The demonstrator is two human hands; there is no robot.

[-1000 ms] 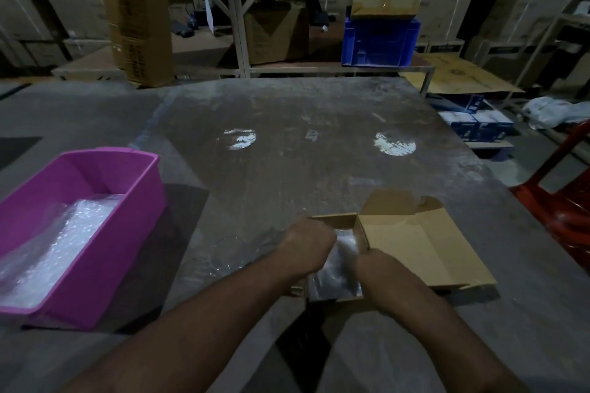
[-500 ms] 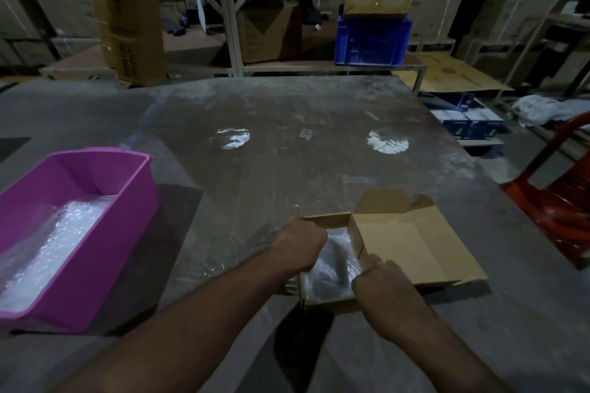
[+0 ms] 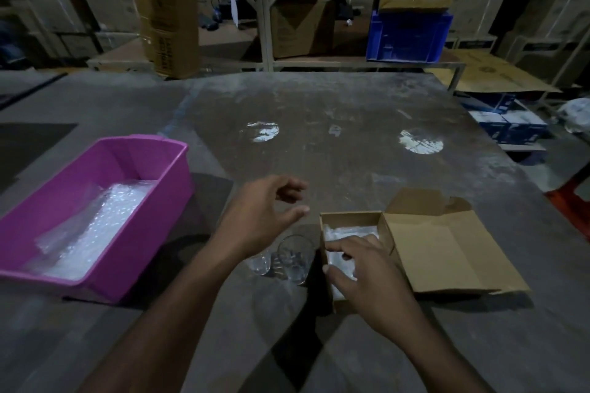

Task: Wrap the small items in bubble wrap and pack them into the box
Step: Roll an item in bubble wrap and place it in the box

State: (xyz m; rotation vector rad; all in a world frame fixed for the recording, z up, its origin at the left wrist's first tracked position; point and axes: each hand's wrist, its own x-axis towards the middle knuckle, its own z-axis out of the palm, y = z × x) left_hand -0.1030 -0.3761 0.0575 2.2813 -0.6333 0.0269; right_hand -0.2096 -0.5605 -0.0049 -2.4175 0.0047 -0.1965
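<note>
One small cardboard box (image 3: 351, 220), lid flap open, holds a shiny bubble-wrapped bundle (image 3: 348, 233). Right hand (image 3: 367, 277) rests spread fingers on it; left hand (image 3: 258, 217) hovers loose, empty. Two clear glasses (image 3: 292, 260) beside box; one pink tub (image 3: 159, 201).

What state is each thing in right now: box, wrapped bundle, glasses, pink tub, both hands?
Cardboard box: open, lid flap laid out to the right.
Bubble-wrapped bundle: inside the box.
Glasses: unwrapped, beside the box.
Pink tub: holds bubble wrap.
Left hand: open, holding nothing.
Right hand: fingers on the bundle.

Wrapped item (image 3: 343, 242) in open cardboard box (image 3: 351, 219); glasses (image 3: 293, 260) beside, unwrapped.
</note>
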